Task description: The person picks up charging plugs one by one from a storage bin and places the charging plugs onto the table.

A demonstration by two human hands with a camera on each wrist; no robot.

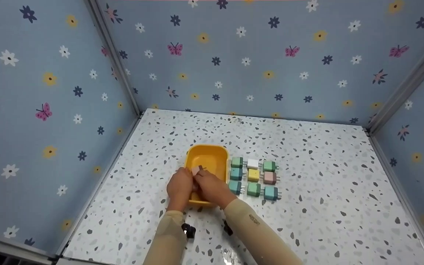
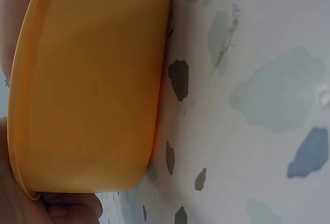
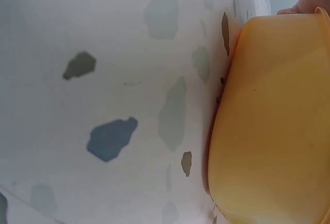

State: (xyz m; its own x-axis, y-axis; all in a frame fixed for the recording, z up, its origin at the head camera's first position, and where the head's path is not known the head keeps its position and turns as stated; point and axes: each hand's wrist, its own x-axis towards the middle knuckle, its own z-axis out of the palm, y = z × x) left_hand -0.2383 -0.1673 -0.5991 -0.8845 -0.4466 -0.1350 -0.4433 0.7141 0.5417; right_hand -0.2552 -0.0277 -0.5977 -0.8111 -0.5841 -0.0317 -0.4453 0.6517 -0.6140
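A yellow plastic bin [image 1: 207, 149] stands on the speckled table. My left hand [image 1: 180, 186] grips its left rim; in the left wrist view fingers [image 2: 75, 209] curl under the rim on the outside. My right hand [image 1: 210, 187] reaches over the bin's near part and pinches a pale pink plug adapter [image 1: 196, 170] with a darker end, above the bin's floor. The fingertips of both hands lie close together and partly hide the adapter. The wrist views show mainly the bin's outer wall [image 2: 93, 90].
Right of the bin, several plug adapters lie in three rows, prongs to the right: green [image 1: 237, 162], white [image 1: 253, 164], yellow [image 1: 253, 175], pink [image 1: 270, 178], teal [image 1: 235, 187] and blue [image 1: 271, 193] among them. Flower-patterned panels [image 1: 234, 70] enclose the table's back and sides.
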